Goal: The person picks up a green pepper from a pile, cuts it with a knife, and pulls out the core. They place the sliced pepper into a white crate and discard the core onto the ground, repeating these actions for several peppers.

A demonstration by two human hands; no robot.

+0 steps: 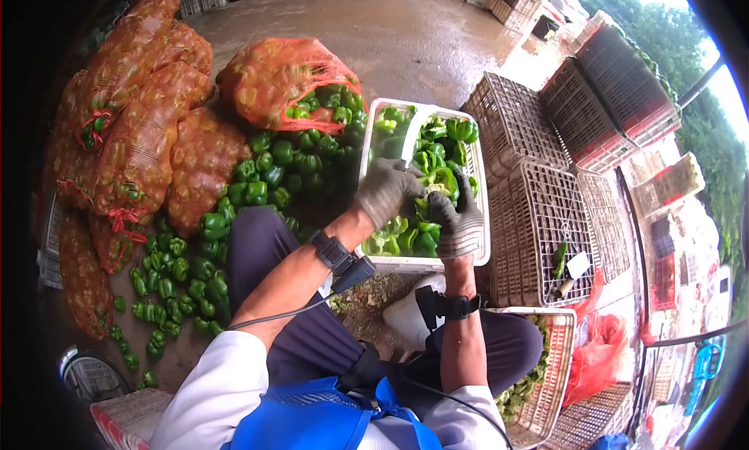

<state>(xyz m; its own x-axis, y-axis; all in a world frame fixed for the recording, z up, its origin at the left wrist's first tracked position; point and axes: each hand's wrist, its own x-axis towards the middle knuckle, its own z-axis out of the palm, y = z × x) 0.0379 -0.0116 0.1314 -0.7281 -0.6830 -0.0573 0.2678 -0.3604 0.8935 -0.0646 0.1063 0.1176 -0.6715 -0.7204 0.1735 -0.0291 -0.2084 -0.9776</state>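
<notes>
A white crate (485, 208) stands in front of my knees, with green peppers and light green pieces in it. My left hand (388, 191), in a grey glove, is over the crate's middle, its fingers bent towards a green pepper (443, 182). What its fingertips hold, if anything, is hidden. My right hand (457, 222), also gloved, is over the crate's right part, thumb and fingers apart, close beside that pepper. Loose green peppers (269, 165) lie on the ground left of the crate, by an open red mesh sack (273, 79).
Full red mesh sacks (136, 138) are piled at the left. Stacked plastic crates (538, 224) stand at the right, one with a knife on top. Near my right knee is a crate (558, 372) of green scraps, beside red plastic bags (597, 352).
</notes>
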